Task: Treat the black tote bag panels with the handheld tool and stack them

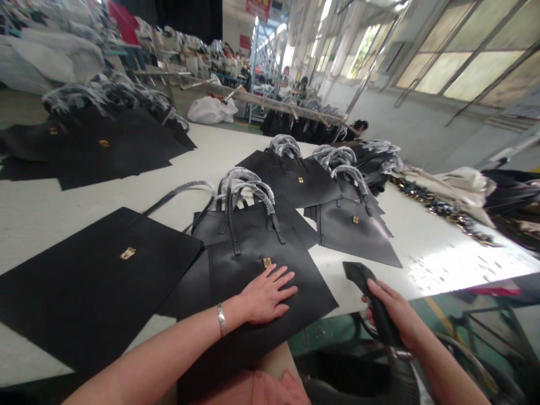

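Note:
My left hand point(270, 292) lies flat with fingers spread on a black handbag point(257, 275), just below its gold clasp point(267, 262). The bag rests flat at the table's front edge, its handles point(247, 188) wrapped in clear plastic. In my right hand point(392, 309) is a black hand-held nozzle point(358, 275), my fingers wrapped round its grip. A grey ribbed hose point(404, 374) runs down from it. The nozzle's flat tip is over the table edge, to the right of the bag and apart from it. Another black handbag point(101, 287) with a gold clasp lies to the left.
Stacked black bags point(122, 143) lie at the back left, with more bags point(295, 174) behind mine and others point(358, 225) to the right. A row of small metal pieces point(447, 211) lines the white table point(426, 253) at right. A metal rail point(270, 101) stands behind the table.

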Motion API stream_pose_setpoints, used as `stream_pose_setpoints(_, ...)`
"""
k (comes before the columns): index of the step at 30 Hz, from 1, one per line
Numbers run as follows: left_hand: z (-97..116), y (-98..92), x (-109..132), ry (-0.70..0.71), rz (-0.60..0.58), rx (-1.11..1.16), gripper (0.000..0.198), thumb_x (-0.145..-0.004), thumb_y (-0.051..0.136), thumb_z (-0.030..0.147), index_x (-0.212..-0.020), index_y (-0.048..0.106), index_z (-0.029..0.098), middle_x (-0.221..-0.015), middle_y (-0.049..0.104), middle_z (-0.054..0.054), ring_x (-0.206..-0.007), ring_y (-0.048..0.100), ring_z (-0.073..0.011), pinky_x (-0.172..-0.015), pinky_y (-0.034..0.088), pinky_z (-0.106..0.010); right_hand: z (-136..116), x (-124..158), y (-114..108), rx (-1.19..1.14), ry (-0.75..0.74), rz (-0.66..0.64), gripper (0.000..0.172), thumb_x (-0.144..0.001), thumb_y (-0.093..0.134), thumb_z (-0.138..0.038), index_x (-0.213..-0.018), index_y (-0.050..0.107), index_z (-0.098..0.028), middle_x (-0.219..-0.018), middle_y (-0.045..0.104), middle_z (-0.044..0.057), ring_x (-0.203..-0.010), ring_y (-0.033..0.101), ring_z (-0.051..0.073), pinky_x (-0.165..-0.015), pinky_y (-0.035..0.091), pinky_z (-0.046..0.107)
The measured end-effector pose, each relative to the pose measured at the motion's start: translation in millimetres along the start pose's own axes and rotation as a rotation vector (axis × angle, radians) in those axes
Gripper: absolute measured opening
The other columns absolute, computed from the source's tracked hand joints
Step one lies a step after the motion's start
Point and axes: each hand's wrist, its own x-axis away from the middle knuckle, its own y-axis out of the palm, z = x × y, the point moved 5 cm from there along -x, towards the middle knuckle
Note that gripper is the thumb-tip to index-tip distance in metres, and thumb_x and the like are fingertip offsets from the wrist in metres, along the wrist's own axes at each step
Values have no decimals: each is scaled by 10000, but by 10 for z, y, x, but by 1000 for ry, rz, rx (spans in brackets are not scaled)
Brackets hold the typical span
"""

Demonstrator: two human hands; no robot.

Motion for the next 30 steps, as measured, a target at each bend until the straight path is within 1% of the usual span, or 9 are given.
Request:
stream_pose_setpoints(3, 87, 25, -120, -50, 5, -14, 309, -925, 524, 408, -1178, 565, 234, -1295, 523, -77, -1235, 429, -273, -1088, 241, -507, 67, 115, -147, -21, -18, 34, 345, -784, 674, -490, -956, 520, -233, -656, 609, -39, -457, 569, 120, -388, 474, 220)
stream_pose_setpoints(5, 195, 105, -320, -66, -5, -30, 141, -933, 528, 285, -1015, 601, 197, -1089, 605, -64, -1054, 532, -225, -1001, 372, -432, 187, 222, -194, -35, -4, 46, 396, -768, 692, -499, -1014, 531, -233, -661, 619, -33, -467, 577, 132, -393, 481, 230)
stream_pose_setpoints(8, 456, 286, -699, 65, -20, -44, 82, -926, 510, 168, -897, 587, 163, -905, 606, -51, -865, 555, -188, -761, 476, -303, 399, 387, -204, -104, 7, 62, 498, -757, 704, -504, -1138, 519, -241, -664, 620, -35, -482, 579, 136, -404, 491, 234)
stream_pose_setpoints(10, 614, 402, -917, 183, -28, -45, 90, -920, 512, 147, -869, 585, 149, -871, 598, -56, -833, 554, -193, -698, 477, -294, 531, 493, -209, -148, 2, 76, 592, -755, 710, -498, -1243, 472, -262, -675, 627, -39, -491, 581, 137, -413, 496, 233)
stream_pose_setpoints(13, 723, 510, -1143, 287, -69, -31, 111, -906, 521, 122, -828, 599, 139, -840, 599, -64, -818, 560, -202, -646, 474, -292, 712, 640, -256, -189, 22, 114, 713, -751, 712, -502, -1347, 390, -282, -690, 644, -36, -494, 586, 139, -418, 498, 233)
stream_pose_setpoints(17, 718, 505, -1320, 367, -150, -11, 143, -885, 539, 93, -778, 619, 148, -795, 610, -60, -780, 572, -189, -582, 454, -263, 896, 773, -334, -265, 56, 159, 807, -701, 738, -536, -1363, 381, -246, -675, 649, -26, -476, 580, 148, -404, 495, 242)
stream_pose_setpoints(22, 631, 488, -1521, 344, -250, 33, 108, -872, 610, 193, -779, 665, 191, -808, 641, -31, -770, 598, -171, -573, 427, -236, 1082, 802, -380, -321, 75, 185, 847, -695, 736, -557, -1381, 350, -247, -692, 649, -21, -486, 587, 158, -411, 498, 253)
stream_pose_setpoints(26, 569, 541, -1610, 286, -311, 84, 101, -862, 646, 329, -824, 692, 248, -839, 652, 14, -784, 611, -144, -566, 408, -213, 1179, 802, -399, -335, 49, 203, 779, -733, 712, -535, -1375, 364, -264, -703, 641, -21, -487, 588, 154, -411, 496, 249)
stream_pose_setpoints(30, 570, 555, -1589, 231, -340, 102, 104, -872, 627, 338, -856, 693, 260, -870, 647, 12, -847, 608, -153, -606, 421, -213, 1248, 800, -405, -348, 33, 196, 704, -767, 688, -519, -1357, 390, -276, -712, 622, -25, -486, 579, 146, -408, 492, 247)
